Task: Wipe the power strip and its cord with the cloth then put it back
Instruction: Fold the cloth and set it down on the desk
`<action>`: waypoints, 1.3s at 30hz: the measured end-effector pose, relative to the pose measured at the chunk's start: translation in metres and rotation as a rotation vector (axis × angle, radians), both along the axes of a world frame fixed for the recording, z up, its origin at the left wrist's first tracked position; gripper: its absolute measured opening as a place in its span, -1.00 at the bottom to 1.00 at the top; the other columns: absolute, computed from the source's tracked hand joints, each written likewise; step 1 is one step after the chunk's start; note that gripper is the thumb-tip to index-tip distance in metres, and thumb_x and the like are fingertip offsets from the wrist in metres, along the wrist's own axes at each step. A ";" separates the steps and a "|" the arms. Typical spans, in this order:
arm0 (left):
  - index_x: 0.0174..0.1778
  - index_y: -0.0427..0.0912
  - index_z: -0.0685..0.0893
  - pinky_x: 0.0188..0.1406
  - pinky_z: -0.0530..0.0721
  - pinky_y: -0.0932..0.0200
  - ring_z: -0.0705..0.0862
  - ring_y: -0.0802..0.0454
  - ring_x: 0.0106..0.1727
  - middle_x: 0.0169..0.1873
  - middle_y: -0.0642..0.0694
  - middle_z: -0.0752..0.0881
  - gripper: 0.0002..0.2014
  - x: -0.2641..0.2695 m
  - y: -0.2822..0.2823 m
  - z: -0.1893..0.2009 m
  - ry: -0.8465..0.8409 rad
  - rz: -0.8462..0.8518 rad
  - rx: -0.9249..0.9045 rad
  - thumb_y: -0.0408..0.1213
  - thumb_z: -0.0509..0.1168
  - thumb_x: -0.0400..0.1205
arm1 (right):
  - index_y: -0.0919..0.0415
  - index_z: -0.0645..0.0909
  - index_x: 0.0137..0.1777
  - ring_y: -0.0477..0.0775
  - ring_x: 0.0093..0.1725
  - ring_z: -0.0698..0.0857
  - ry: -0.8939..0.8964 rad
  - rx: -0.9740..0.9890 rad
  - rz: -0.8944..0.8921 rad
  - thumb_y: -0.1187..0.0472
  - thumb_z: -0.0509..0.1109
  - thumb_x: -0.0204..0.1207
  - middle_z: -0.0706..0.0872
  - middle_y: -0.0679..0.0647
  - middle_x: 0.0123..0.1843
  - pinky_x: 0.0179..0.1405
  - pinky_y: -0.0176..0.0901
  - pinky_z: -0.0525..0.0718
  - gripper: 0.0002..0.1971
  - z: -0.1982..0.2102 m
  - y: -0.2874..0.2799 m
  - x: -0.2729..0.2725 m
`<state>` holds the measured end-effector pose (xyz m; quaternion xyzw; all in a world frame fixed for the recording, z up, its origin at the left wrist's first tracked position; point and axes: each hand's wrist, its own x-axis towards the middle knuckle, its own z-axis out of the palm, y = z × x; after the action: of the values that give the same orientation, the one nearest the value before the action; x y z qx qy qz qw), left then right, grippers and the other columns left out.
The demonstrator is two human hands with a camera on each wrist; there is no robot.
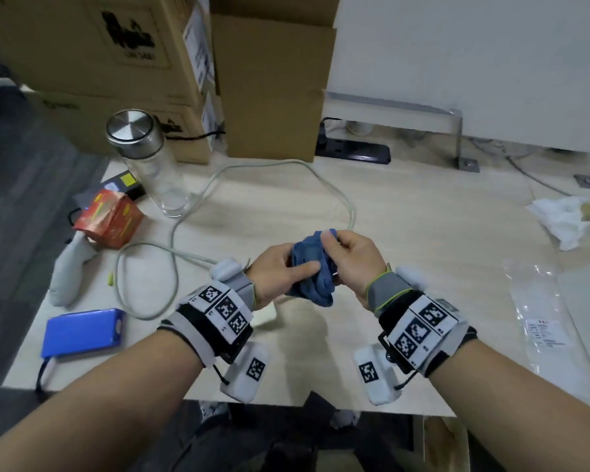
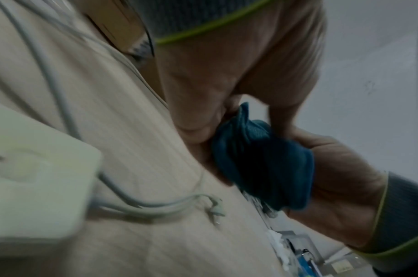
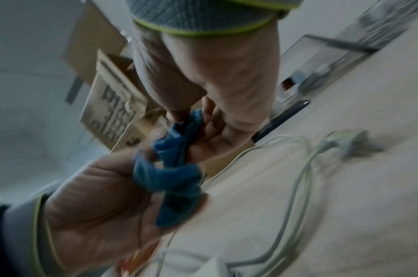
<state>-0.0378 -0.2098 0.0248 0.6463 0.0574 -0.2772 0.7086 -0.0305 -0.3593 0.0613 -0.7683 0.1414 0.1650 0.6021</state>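
Both hands bunch the blue cloth (image 1: 312,264) above the counter (image 1: 423,212), likely readying a wiping pad: left hand (image 1: 280,270) and right hand (image 1: 353,264) fingers clamped on it. Power strip (image 2: 35,178) lies under the left wrist, cord (image 1: 334,190) looped beyond.

The cloth (image 1: 312,267) is soft blue knit, the table (image 1: 423,216) matt pale wood grain, the bottle (image 1: 157,175) clear glass with a brushed-metal lid, the boxes (image 1: 273,97) plain cardboard.
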 end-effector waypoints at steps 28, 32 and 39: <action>0.34 -0.11 0.52 -0.16 0.73 -0.04 0.73 -0.20 -0.10 -0.12 -0.29 0.72 -0.51 -0.025 0.087 -0.004 0.011 0.130 0.081 -0.53 0.28 0.49 | -0.04 0.29 0.25 0.08 -0.06 0.64 -0.064 -1.068 0.856 -0.29 0.51 0.05 0.44 -0.02 0.17 -0.14 -0.02 0.69 -0.21 -0.088 -0.027 -0.016; 0.34 -0.14 0.52 -0.22 0.73 0.05 0.77 -0.14 -0.13 -0.12 -0.26 0.76 -0.62 -0.017 0.063 -0.001 -0.021 0.112 0.064 -0.48 0.29 0.61 | -0.04 0.29 0.28 0.05 -0.08 0.63 0.022 -1.098 0.790 -0.28 0.54 0.04 0.45 -0.01 0.15 -0.19 -0.08 0.64 -0.17 -0.079 -0.071 -0.021; 0.31 -0.20 0.55 -0.14 0.73 -0.03 0.76 -0.21 -0.02 -0.04 -0.33 0.77 -0.58 -0.004 0.039 0.005 -0.058 0.116 0.095 -0.44 0.41 0.53 | -0.10 0.26 0.51 0.11 0.35 0.51 -0.018 -1.014 0.616 -0.39 0.52 0.09 0.40 0.00 0.43 0.26 0.04 0.57 -0.02 -0.062 -0.086 -0.019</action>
<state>-0.0421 -0.1709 0.0294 0.6827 0.0874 -0.2138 0.6933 -0.0496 -0.4454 -0.0006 -0.9671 -0.0318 0.2375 0.0853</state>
